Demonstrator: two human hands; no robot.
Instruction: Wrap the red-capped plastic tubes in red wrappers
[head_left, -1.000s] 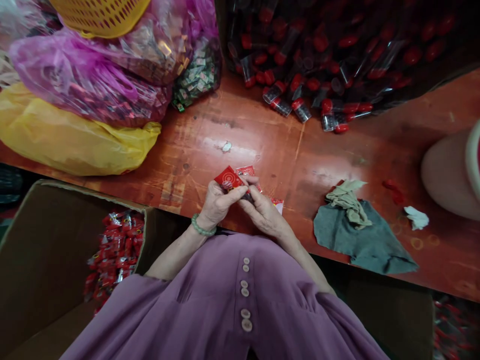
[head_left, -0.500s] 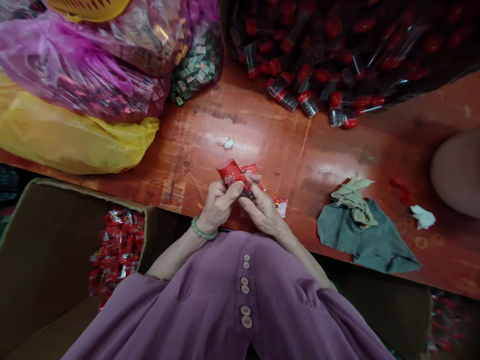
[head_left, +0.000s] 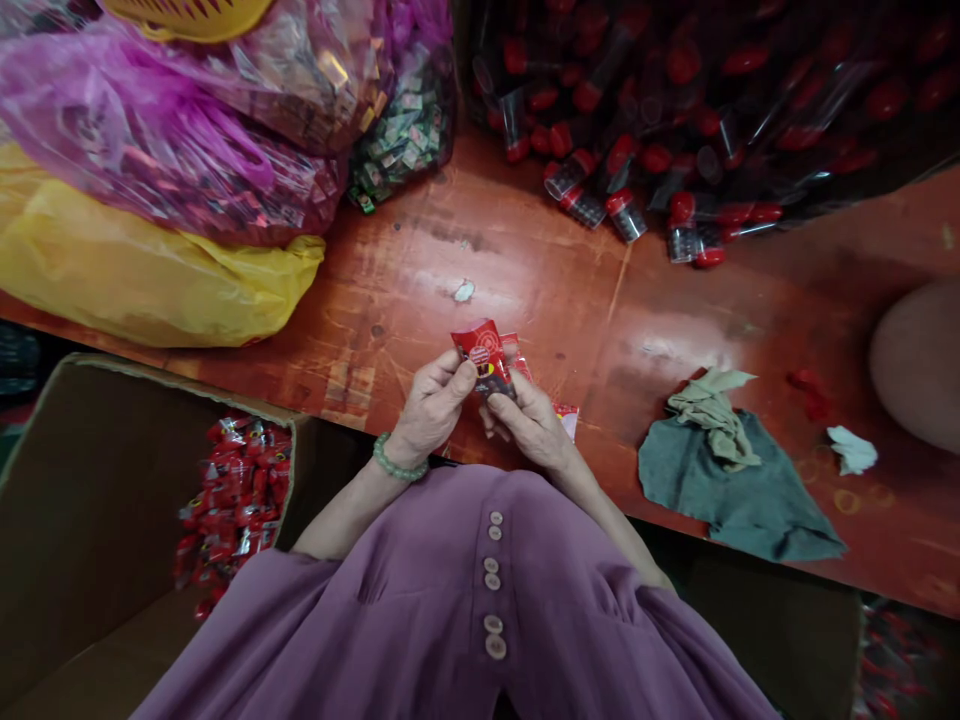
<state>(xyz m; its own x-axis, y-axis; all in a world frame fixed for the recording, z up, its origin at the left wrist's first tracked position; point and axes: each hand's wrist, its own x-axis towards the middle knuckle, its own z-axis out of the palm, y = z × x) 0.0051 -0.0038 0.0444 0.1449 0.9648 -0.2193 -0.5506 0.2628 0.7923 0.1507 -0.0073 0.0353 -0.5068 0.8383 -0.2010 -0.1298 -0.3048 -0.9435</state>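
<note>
Between both hands I hold a small red printed packet (head_left: 484,350), its face with a pale ring pattern turned up. My left hand (head_left: 435,400), with a green bead bracelet (head_left: 397,458) at the wrist, is closed on its left edge, thumb on top. My right hand (head_left: 531,415) is closed on its lower right corner, thumb on the dark part. Just behind that hand, more red printed pieces (head_left: 516,352) lie on the table. Another red and white piece (head_left: 568,416) lies to the right of the right hand, partly hidden.
On the reddish table (head_left: 405,300), plastic bags (head_left: 150,270) of small packets stand at the left. Red-capped clear jars (head_left: 626,215) spill from a heap at the back right. A grey-green cloth (head_left: 735,490) lies right. An open carton (head_left: 52,500) with red packets (head_left: 232,490) stands lower left.
The packet has been turned so that its printed face shows more fully. My right fingers have shifted down to its lower corner. The whole view has moved slightly.
</note>
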